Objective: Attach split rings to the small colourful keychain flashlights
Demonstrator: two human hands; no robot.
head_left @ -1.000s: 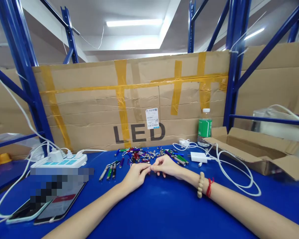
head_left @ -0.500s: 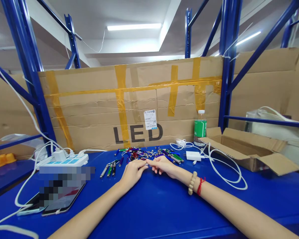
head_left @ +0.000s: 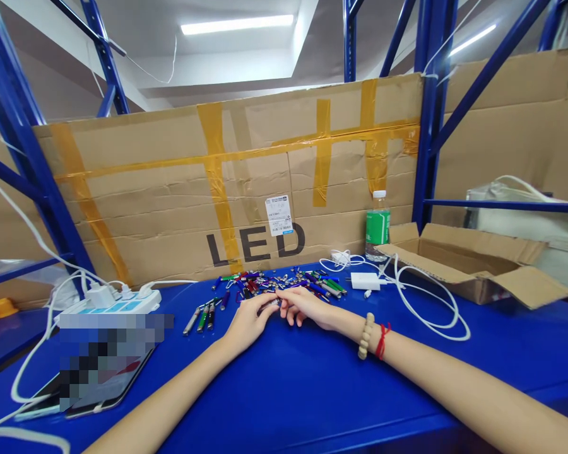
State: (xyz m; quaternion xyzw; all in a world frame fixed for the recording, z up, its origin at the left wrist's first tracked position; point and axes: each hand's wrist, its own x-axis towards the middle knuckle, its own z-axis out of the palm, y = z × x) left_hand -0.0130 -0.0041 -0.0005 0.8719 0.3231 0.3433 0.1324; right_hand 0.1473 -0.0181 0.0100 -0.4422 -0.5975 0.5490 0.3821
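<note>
My left hand (head_left: 247, 320) and my right hand (head_left: 304, 306) meet at the fingertips over the blue table, at the front edge of a heap of small metallic parts (head_left: 284, 279) in red, blue, green and silver. Both hands are closed in a pinch around something small; the fingers hide nearly all of it, so I cannot make out its kind. Left of my left hand lie three slim pen-like tubes with metal ends: a silver one (head_left: 192, 321), a green one (head_left: 203, 318) and a black one (head_left: 211, 316), side by side.
At the left are a white power strip (head_left: 111, 307) with cables and a dark phone or tablet (head_left: 118, 384). Rightward stand a green-labelled bottle (head_left: 377, 227), a white charger (head_left: 365, 281) with a looped cable, and an open cardboard box (head_left: 473, 277). A large cardboard sheet (head_left: 170, 208) closes off the back.
The camera view has tilted and shifted slightly, so the scene sits a little higher and further left. My hands stay together at the heap, fingers slightly repositioned.
</note>
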